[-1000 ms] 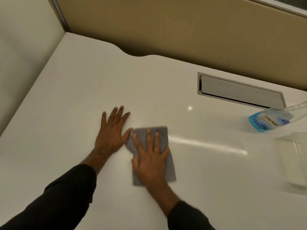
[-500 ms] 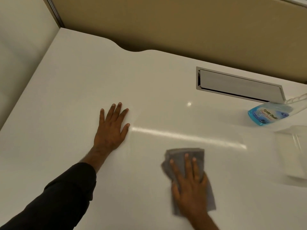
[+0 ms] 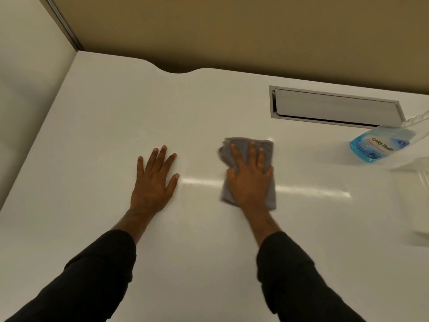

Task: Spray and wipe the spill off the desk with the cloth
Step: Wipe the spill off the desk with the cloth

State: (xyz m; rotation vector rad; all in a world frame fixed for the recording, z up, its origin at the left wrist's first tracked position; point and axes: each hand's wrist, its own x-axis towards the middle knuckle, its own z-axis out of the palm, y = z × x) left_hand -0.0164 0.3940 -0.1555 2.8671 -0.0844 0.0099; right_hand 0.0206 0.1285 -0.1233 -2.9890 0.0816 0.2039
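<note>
A folded grey cloth (image 3: pixel 241 144) lies on the white desk (image 3: pixel 116 117) near its middle. My right hand (image 3: pixel 249 180) presses flat on top of the cloth, fingers spread, covering most of it. My left hand (image 3: pixel 154 180) rests flat on the bare desk to the left of the cloth, palm down, holding nothing. A clear spray bottle with blue liquid (image 3: pixel 371 145) stands at the far right. No spill shows on the glossy surface, only a streak of reflected light.
A silver cable hatch (image 3: pixel 334 108) is set into the desk at the back right. A clear plastic container (image 3: pixel 415 177) sits at the right edge, just in front of the bottle. A tan partition runs along the back, with a notch in the desk edge.
My right hand slid the cloth from beside the left hand toward me and right, then away from me to the desk's middle. The left hand stayed planted.
</note>
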